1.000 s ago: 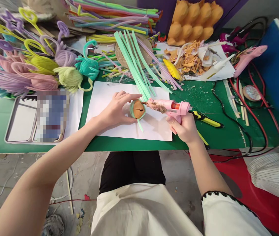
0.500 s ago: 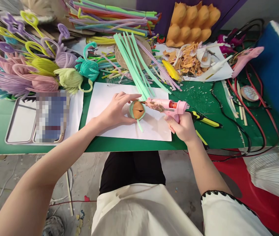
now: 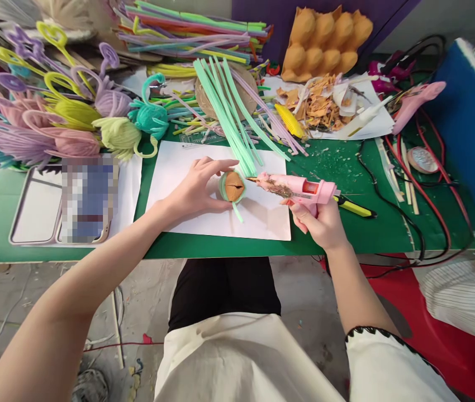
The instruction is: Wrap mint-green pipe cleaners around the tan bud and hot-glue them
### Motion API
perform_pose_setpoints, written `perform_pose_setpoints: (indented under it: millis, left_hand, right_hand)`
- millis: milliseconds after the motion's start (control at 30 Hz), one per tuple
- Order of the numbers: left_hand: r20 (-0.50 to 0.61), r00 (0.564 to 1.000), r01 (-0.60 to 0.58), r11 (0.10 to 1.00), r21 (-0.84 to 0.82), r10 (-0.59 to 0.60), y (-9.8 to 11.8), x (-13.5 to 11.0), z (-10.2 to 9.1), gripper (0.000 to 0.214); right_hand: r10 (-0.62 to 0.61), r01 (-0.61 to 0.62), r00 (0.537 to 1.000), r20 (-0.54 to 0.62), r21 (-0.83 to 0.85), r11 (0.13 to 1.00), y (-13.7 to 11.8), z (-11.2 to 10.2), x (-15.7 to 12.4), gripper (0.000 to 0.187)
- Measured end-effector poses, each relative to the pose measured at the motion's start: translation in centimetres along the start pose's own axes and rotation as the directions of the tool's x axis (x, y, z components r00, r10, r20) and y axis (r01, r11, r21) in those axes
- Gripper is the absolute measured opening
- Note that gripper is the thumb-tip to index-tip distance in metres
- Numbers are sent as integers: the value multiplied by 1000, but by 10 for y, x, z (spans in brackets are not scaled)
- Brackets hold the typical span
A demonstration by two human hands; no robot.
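My left hand (image 3: 199, 187) grips a small brown egg-carton cup (image 3: 234, 187) between thumb and fingers. A mint-green pipe cleaner (image 3: 238, 212) wraps round the cup's rim, its loose end sticking out toward me. My right hand (image 3: 319, 220) is closed round the handle of a pink hot glue gun (image 3: 300, 188), whose nozzle points left at the cup from close by. Beneath both lies a white sheet of paper (image 3: 179, 218). Several mint-green pipe cleaners (image 3: 229, 117) lie just beyond the cup.
Colourful pipe-cleaner swans (image 3: 78, 111) crowd the left, behind a phone (image 3: 89, 201). An egg carton (image 3: 325, 42) stands at the back, with torn brown scraps (image 3: 319, 100) before it. Right of my hand are a yellow-black cutter (image 3: 355, 206), cables (image 3: 434, 195) and another pink glue gun (image 3: 417, 103).
My right hand has drawn the glue gun a little to the right, so its nozzle is farther from the cup. My left hand and the cup have stayed nearly still.
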State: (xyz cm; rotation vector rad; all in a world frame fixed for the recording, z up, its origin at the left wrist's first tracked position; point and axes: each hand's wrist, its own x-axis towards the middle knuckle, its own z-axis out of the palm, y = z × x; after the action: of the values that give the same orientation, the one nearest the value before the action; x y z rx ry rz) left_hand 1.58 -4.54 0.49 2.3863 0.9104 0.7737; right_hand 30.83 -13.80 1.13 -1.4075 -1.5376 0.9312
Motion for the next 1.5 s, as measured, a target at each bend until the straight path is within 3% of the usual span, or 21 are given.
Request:
perform_pose_setpoints:
  millis: [100, 233, 433, 567, 667, 800, 867, 933, 1000, 1067, 1133, 1200, 1267, 1333, 1500]
  left_hand:
    - [9, 1000, 27, 1000, -11, -27, 1, 0, 0, 79]
    - [6, 999, 48, 998, -34, -48, 3, 0, 0, 77]
    - [14, 995, 100, 994, -43, -100, 6, 1, -1, 76]
    - [5, 996, 88, 994, -67, -87, 3, 3, 0, 74]
    - [-1, 994, 110, 989, -98, -111, 2, 4, 2, 73]
    - [10, 987, 162, 975, -149, -162, 6, 4, 2, 75]
    - [12, 986, 167, 973, -158, -167, 7, 3, 2, 75]
    - [19, 985, 170, 972, -159, -169, 8, 3, 1, 75]
    - [25, 985, 175, 973, -150, -173, 8, 4, 1, 76]
    - [22, 984, 176, 974, -140, -175, 8, 4, 1, 75]
    - [16, 985, 174, 975, -141, -174, 8, 4, 2, 75]
    - [10, 984, 175, 973, -148, -175, 8, 4, 2, 75]
    - [2, 985, 170, 974, -152, -172, 8, 4, 3, 75]
    - [-4, 987, 158, 976, -150, -160, 7, 4, 3, 74]
    - [-11, 991, 134, 981, -140, -137, 6, 3, 3, 76]
  right_hand:
    - [-40, 39, 999, -6, -79, 996, -3, -7, -1, 48]
    - [-159, 80, 969, -188, -371, 925, -8, -28, 1, 33]
    - [-86, -105, 939, -333, -515, 851, 9, -66, 6, 35]
    - [-187, -116, 899, -395, -627, 770, 31, -82, 5, 38]
    - [-288, -2, 898, -332, -659, 752, 44, -87, 5, 46]
    - [-185, -27, 951, -247, -663, 748, 50, -86, 8, 40]
    - [-148, -67, 959, -243, -699, 712, 43, -81, 9, 36]
    - [-214, -53, 939, -269, -727, 685, 28, -72, 9, 34]
    - [-314, 29, 906, -283, -700, 714, 7, -55, 8, 30]
    - [-397, 192, 890, -222, -607, 771, -14, -34, 5, 24]
    - [-479, 394, 877, -46, -500, 771, -32, -10, 2, 25]
    - [-547, 561, 822, 160, -398, 726, -44, 11, 1, 33]
    - [-601, 646, 762, 243, -352, 677, -49, 26, 2, 34]
    - [-637, 679, 732, 241, -337, 652, -49, 36, 5, 29]
    - [-665, 692, 720, 198, -273, 668, -45, 44, 13, 14]
